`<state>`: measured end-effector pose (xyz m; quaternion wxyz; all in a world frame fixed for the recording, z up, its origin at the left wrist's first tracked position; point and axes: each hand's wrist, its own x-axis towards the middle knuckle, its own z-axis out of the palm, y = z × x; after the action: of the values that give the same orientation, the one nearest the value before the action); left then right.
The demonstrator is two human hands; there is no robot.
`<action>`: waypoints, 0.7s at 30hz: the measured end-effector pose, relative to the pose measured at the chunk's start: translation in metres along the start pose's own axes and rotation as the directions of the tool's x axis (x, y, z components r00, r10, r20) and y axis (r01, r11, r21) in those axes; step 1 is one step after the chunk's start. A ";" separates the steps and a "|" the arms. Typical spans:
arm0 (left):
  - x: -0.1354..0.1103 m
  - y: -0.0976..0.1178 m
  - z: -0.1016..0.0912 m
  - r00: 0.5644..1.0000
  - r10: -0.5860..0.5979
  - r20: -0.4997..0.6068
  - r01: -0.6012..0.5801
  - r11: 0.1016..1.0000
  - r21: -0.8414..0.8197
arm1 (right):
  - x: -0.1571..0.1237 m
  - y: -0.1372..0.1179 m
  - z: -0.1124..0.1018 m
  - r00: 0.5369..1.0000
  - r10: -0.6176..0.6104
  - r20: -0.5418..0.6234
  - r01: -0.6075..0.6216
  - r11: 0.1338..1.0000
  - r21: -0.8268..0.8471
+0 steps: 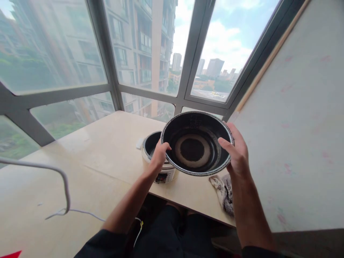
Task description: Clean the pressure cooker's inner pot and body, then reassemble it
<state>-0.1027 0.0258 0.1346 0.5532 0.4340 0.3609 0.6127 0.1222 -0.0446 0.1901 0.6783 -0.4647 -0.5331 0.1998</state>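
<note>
A black rice cooker inner pot (pixel 192 150) is held up above the table, its open mouth tilted toward me. A pale worn ring marks its bottom. My left hand (pixel 160 154) grips the left rim, thumb over the edge and the other fingers hidden behind. On the right rim, my right hand (pixel 238 150) is closed with its thumb inside the pot and its fingers outside. Behind and to the left stands the white rice cooker (pixel 146 157), lidless from what shows and partly covered by the pot. Its dark control panel (pixel 162 177) faces me.
A crumpled grey-and-white cloth (pixel 225 191) lies near the front edge of the pale table (pixel 107 154), below my right hand. A white cable (pixel 64 186) loops at the left. Windows (pixel 145 53) rise behind, and a white wall (pixel 303 143) bounds the right side.
</note>
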 end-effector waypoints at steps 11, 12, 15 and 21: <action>0.053 0.019 -0.045 0.901 0.353 -0.250 -0.385 0.919 -0.089 | 0.040 0.043 0.102 0.995 0.098 0.024 -0.101 0.959 0.264; 0.055 0.018 -0.049 0.892 0.376 -0.250 -0.407 0.909 -0.085 | 0.039 0.048 0.108 0.993 0.105 0.046 -0.114 0.956 0.271; 0.063 0.012 -0.059 0.885 0.422 -0.197 -0.445 0.891 -0.091 | 0.036 0.062 0.119 0.987 0.135 0.086 -0.154 0.942 0.297; 0.076 -0.009 -0.067 0.901 0.409 -0.144 -0.418 0.907 -0.040 | 0.032 0.090 0.120 0.975 0.215 0.063 -0.224 0.936 0.271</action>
<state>-0.1624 0.1049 0.1126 0.4001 0.4397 0.2748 0.7557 0.0445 0.0737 0.1317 0.7012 -0.4185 -0.4558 0.3541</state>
